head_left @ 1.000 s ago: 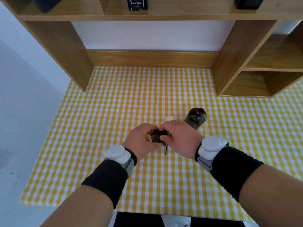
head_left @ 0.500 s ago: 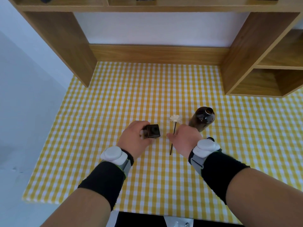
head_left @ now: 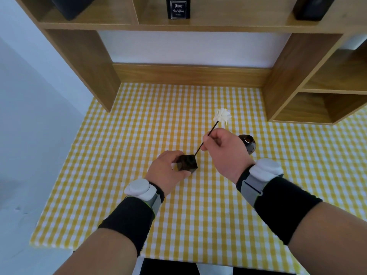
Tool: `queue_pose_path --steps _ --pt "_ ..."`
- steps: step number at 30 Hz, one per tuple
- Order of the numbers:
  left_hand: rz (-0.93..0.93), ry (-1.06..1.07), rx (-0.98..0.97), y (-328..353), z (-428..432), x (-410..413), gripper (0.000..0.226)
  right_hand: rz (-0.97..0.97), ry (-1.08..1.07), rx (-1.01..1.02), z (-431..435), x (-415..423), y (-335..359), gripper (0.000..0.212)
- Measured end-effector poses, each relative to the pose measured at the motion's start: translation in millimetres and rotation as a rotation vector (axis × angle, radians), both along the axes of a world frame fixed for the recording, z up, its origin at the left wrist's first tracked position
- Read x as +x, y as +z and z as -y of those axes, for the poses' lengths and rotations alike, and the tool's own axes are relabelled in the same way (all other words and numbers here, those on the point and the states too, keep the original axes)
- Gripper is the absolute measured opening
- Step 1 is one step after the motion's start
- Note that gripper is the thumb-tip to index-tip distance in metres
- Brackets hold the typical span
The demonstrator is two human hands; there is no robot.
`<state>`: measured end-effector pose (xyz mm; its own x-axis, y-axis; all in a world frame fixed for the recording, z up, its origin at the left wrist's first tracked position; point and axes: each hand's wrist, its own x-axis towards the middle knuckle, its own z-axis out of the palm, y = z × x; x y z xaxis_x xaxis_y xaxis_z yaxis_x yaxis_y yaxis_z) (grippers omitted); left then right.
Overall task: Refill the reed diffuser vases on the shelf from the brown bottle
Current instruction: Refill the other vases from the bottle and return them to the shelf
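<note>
Vase (head_left: 188,165), small, dark and cube-shaped, stands on the counter (head_left: 198,225), which is covered by a yellow and white checked cloth (head_left: 139,135). The left hand (head_left: 165,172) grips the vase from its left side, with the fingers (head_left: 172,155) curled round its far edge and the thumb against its near lower edge. A round opening shows in the top of the vase.

Just right of the vase and above it, the right hand (head_left: 224,153) pinches a thin black reed (head_left: 213,129) between thumb and curled fingers (head_left: 207,139). The reed slants up and away from the vase, and a white flower head (head_left: 222,117) sits at its upper end. Its lower tip meets the far right corner of the vase's top; I cannot tell whether it is inside the opening.

Right of the vase and a little beyond it, apart from it, stands the brown bottle (head_left: 249,144). It is partly hidden behind the right hand, and its round mouth faces up.

Both wrists, on the near side of the vase, carry a white band device, left (head_left: 140,188) and right (head_left: 265,169), above black sleeves (head_left: 127,221).

Well beyond the vase a wooden shelf (head_left: 178,26) rises against the wall. On it stands a black box (head_left: 178,6) with a white label, and a dark thing sits to either side of that box.
</note>
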<state>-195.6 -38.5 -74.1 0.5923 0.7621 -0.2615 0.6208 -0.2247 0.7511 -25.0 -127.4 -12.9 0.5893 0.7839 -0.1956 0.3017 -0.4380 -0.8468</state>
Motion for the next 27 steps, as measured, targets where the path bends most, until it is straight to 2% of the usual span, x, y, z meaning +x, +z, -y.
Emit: queue_pose_path --steps 3,7,11,16,20,27 --pt "0.031 0.003 -0.011 11.2 3.7 4.3 0.054 0.019 0.031 0.007 0.6 -0.5 7.0 0.018" --pt "0.07 -0.01 0.0 25.3 6.6 10.5 0.052 0.143 0.132 -0.076 4.2 0.3 12.3 0.016" --pt "0.117 0.018 -0.027 49.5 9.0 17.1 0.051 0.127 0.161 -0.105 17.1 8.2 22.1 0.03" --pt "0.165 0.024 -0.014 94.7 7.2 30.4 0.054 0.084 0.151 -0.034 32.6 20.0 48.5 0.036" --pt "0.254 0.03 0.007 137.9 2.4 49.8 0.06 0.158 0.146 0.043 36.0 31.8 87.1 0.036" --pt "0.411 0.054 0.103 211.3 -12.8 90.5 0.032 0.21 0.011 0.204 18.5 59.5 157.4 0.031"
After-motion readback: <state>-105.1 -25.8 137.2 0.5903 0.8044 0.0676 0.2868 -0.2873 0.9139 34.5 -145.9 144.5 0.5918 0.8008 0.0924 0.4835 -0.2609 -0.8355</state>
